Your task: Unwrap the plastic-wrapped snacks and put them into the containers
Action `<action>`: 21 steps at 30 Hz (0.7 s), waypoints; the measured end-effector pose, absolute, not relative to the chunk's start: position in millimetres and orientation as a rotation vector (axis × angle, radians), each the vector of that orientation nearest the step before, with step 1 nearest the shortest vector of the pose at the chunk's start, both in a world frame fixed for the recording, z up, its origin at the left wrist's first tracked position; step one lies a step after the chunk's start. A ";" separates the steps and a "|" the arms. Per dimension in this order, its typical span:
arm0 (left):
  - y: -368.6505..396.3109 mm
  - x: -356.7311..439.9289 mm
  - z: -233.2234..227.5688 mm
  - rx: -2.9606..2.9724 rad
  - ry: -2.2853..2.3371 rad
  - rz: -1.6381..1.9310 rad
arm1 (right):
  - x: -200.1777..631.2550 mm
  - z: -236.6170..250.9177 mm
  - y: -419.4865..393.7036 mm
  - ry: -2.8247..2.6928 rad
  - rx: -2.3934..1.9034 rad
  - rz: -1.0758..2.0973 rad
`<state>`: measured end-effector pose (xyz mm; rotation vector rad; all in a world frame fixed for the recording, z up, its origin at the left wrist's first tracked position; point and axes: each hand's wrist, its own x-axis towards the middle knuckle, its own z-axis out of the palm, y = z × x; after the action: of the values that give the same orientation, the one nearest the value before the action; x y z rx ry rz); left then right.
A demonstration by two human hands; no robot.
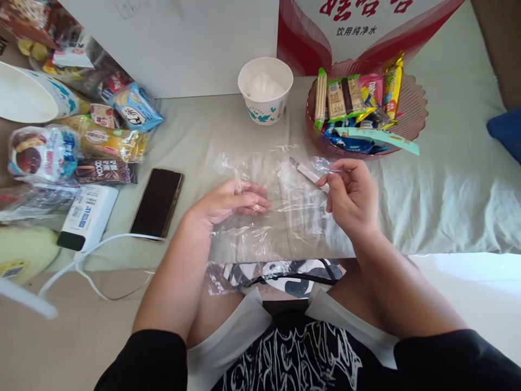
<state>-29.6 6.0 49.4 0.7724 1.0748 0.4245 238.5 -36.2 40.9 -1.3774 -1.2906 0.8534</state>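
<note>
A clear plastic bag [280,217] lies crumpled on the pale cloth in front of me, its lower edge hanging over the front. My left hand [232,203] rests flat on the bag's left part, fingers pointing right. My right hand [350,195] is raised over the bag's right side and pinches its upper edge, next to a narrow white strip [306,172] on the plastic. Just beyond the right hand stands a pink basket [411,117] filled with several wrapped snacks.
A white paper bowl [265,89] stands at the back centre. A black phone [157,202] and a white power bank [87,216] with a cable lie at left, beside a pile of snack packets [81,146]. A red-and-white carton [358,27] stands behind.
</note>
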 end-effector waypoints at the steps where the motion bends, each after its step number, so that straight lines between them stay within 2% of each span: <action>1: 5.5 -26.5 48.1 0.794 1.106 0.447 | 237.7 40.6 -37.1 -1.299 -1.384 0.855; 7: 7.2 -33.8 50.2 0.802 1.261 0.635 | 244.8 41.0 -32.7 -1.138 -1.397 0.768; 14: 7.0 -40.5 55.6 0.692 1.240 1.117 | 246.1 32.5 -37.0 -1.117 -1.245 0.943; 16: 4.6 -44.3 55.9 0.728 1.182 1.091 | 245.2 31.2 -39.4 -1.150 -1.251 0.962; 19: -0.2 -48.5 55.7 0.863 1.172 0.847 | 246.0 33.2 -40.5 -1.111 -1.235 0.879; 21: -2.4 -48.0 55.6 0.908 1.220 0.853 | 247.1 35.9 -40.3 -1.095 -1.225 0.877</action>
<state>-48.0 -2.4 55.6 0.9083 1.2199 0.8532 247.1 -40.3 35.9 -1.2247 -1.0955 0.8770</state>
